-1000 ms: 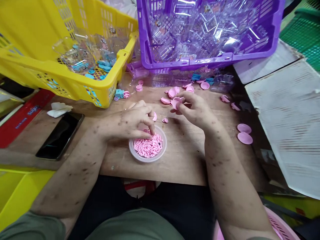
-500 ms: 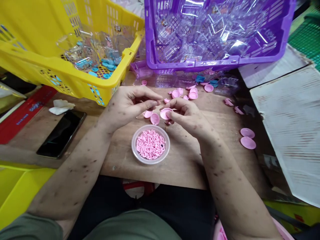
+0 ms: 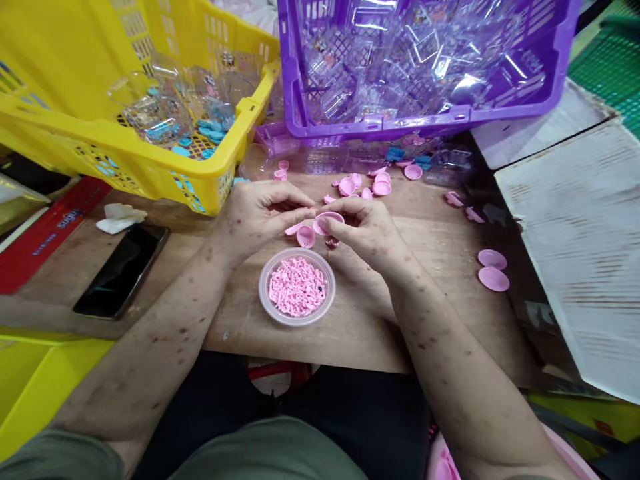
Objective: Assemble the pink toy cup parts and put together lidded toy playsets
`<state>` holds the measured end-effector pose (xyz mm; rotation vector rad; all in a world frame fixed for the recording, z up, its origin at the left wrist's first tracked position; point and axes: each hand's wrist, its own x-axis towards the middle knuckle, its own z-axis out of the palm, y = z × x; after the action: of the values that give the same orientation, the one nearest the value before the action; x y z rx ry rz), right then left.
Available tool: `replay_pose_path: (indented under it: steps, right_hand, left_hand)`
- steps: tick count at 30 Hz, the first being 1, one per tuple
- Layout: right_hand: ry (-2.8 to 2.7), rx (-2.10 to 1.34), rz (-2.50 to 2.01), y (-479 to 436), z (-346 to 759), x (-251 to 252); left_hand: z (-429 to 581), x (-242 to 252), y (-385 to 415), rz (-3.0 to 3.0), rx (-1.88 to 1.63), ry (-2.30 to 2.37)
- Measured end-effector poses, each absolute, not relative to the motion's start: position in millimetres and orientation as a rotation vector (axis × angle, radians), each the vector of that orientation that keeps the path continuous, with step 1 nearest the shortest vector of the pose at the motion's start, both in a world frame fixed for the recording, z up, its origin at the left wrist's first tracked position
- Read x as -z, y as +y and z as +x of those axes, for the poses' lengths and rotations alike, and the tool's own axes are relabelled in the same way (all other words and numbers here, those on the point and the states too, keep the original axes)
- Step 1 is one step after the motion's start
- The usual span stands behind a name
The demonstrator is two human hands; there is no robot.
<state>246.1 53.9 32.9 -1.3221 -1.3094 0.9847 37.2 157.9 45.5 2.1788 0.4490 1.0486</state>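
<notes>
My right hand [image 3: 367, 233] pinches a shallow pink oval shell [image 3: 324, 218] between thumb and fingers, with its hollow side facing up. Thumb and forefinger of my left hand [image 3: 263, 212] are closed together at the shell's left edge; whatever is between them is too small to make out. Just below both hands stands a round clear tub [image 3: 264, 293] full of small pink plastic pegs [image 3: 297, 287]. Beneath the fingers, a round pink shell [image 3: 305, 237] lies on the table, with another partly hidden beside it.
Behind are a yellow crate [image 3: 200, 170] and a purple crate [image 3: 425, 123] with clear plastic cases. More pink shells [image 3: 383, 184] lie beyond my hands, and two pink discs [image 3: 493, 279] at right. A phone [image 3: 123, 270] lies left; white cardboard [image 3: 575, 240] borders the right.
My left fingertips have come closer to the shell and now meet its edge. The shell has shifted slightly left in my right hand. The whole view has moved a little.
</notes>
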Motion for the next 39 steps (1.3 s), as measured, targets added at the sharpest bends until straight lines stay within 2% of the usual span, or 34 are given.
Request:
replay_pose_path:
  steps: [16,25,32,39]
  right_hand:
    - [-1.287,-0.946,-1.324,55,247,-32]
    - [-1.379,-0.758,-1.414,56,244,-29]
    - [-1.424,-0.539,-1.638,51,234,-35]
    - [-1.260,-0.770,-1.444,48,227,-34]
  left_hand:
    - [34,-44,165,2.692,-0.926,0.312]
    - [38,-37,164,2.879,-0.898,0.241]
    - [44,-44,146,3.060,-0.738,0.317]
    - [40,-46,154,2.775,-0.760,0.351]
